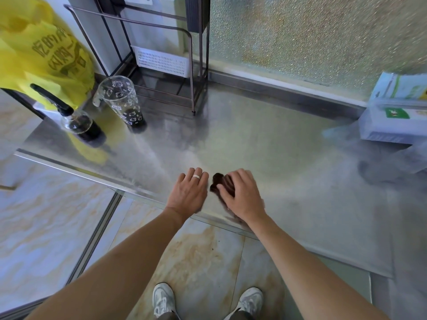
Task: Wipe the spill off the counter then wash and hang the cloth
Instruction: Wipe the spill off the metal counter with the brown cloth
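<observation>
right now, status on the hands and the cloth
Left hand open, flat on the steel counter. Right hand fingers curled on the dark brown cloth near the front edge. Nothing in the way nearby.

1. The right hand (242,195) covers most of the dark cloth (219,183) near the counter's (277,146) front edge; its grip cannot be judged.
2. Boxes (395,121) at the counter's right edge are cut off by the frame.
3. The yellow bag (41,54) runs past the left edge.
4. Motion blurs both hands.
</observation>
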Available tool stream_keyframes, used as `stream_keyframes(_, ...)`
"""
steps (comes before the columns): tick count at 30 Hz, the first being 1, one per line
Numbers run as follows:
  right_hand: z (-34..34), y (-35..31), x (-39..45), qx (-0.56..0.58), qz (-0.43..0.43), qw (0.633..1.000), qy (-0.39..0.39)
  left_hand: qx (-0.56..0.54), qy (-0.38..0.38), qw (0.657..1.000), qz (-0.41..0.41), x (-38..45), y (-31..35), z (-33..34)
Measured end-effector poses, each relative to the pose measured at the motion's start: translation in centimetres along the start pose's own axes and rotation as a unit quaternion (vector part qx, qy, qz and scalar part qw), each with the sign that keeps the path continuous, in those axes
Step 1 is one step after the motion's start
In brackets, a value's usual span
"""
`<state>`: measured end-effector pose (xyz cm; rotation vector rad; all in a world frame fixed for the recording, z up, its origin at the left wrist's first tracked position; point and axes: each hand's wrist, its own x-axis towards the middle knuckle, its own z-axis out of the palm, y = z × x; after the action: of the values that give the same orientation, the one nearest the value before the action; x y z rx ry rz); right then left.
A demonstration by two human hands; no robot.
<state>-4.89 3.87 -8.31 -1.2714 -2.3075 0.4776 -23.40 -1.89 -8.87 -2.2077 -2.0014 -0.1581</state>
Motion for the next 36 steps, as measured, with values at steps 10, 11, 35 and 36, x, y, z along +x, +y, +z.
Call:
stream_keyframes(10,-0.4,-0.5,-3.1,-0.016,-0.144,0.987,-0.068,-0.001,0.008,1.000,-0.005,0.1,0.1,0.1)
stream_keyframes(11,-0.5,-0.3,-3.3,-0.029,-0.150,0.986,-0.061,0.000,0.007,1.000,-0.004,0.1,0.1,0.0)
stream_keyframes(35,-6.7,5.7,-3.1,-0.073,-0.010,0.995,0.073,0.012,0.007,1.000,0.028,0.3,0.2,-0.3)
stream_keyframes(36,-7.5,7.1,-2.8,-0.089,0.044,0.990,0.100,0.012,0.010,1.000,0.028,0.3,0.2,-0.2)
